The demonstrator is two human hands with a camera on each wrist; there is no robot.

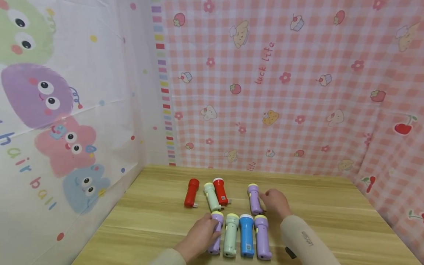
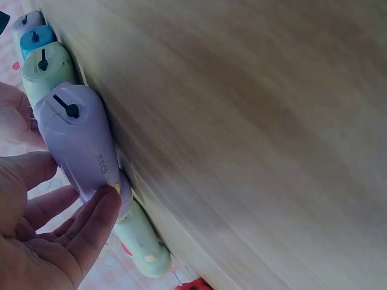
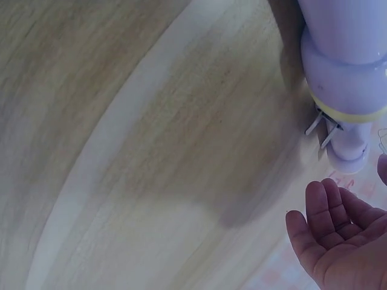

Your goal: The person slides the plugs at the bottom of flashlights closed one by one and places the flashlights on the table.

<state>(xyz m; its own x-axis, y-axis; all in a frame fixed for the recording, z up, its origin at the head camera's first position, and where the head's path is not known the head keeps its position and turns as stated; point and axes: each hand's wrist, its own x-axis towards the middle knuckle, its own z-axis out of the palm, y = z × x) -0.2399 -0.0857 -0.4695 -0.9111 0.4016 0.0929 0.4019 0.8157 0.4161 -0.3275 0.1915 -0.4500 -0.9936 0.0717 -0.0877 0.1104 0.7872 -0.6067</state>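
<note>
My left hand [image 1: 202, 233] grips a purple flashlight [image 1: 216, 243] at the left end of the front row. Its thumb and fingers sit around the purple body [image 2: 81, 136] in the left wrist view. Beside it lie a pale green flashlight [image 1: 230, 235], a blue one [image 1: 246, 235] and another purple one [image 1: 262, 237]. Farther back, my right hand [image 1: 275, 202] is just right of a purple flashlight [image 1: 254, 201] with a folding plug at its base. In the right wrist view, its fingers [image 3: 320, 217] are loosely bent and hold nothing.
At the back left lie a red flashlight [image 1: 191, 193], a pale green one [image 1: 212, 198] and a white-rimmed red one [image 1: 221, 192]. A small dark object [image 1: 290, 253] lies by the right sleeve. Patterned cloth [image 1: 265, 92] hangs behind the wooden table [image 1: 149, 206].
</note>
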